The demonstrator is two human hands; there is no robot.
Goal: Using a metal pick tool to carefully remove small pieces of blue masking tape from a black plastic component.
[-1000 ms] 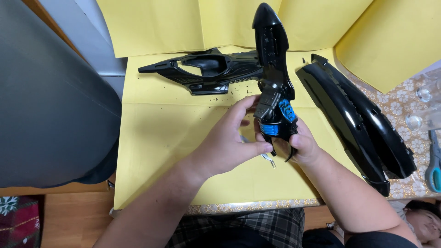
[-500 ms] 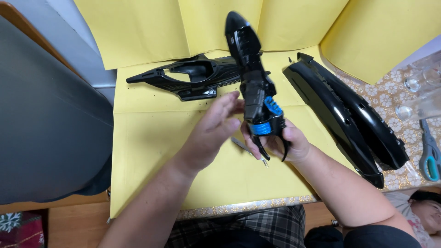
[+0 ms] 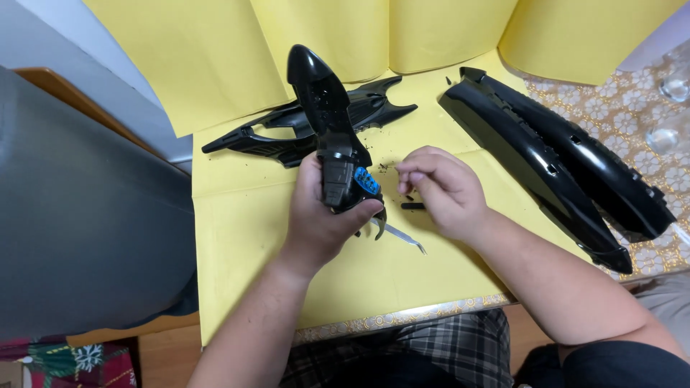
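Nearest the camera, plaid fabric on the person's lap [image 3: 431, 352] shows at the tabletop edge, where a patterned cloth trim peeks from under the yellow paper sheet [image 3: 266, 237] that covers the work area. On that sheet a thin metal pick-like tool [image 3: 401, 236] lies just below the hands. Left hand [image 3: 322, 223] is clamped around the lower end of a glossy black plastic elongated shell piece [image 3: 322, 108], held upright, nose pointing away; a small blue insert [image 3: 366, 179] sits at its gripped end, thumb right beside it. Right hand [image 3: 442, 190] is just right of it, fingertips pinched together, apparently on a tiny part, too small to tell. A small dark bit [image 3: 412, 206] lies on the paper under that hand. Reads as a fitting or removal step at the blue insert; next move likely needs a fine pinch and steady alignment while the left hand keeps the shell from rotating. Farther out: a flat black plastic frame piece [image 3: 287, 133] lies behind the shell, and two long black curved plastic panels [image 3: 560, 158] lie well apart to the right. Clear glass items [image 3: 675, 86] at far right.
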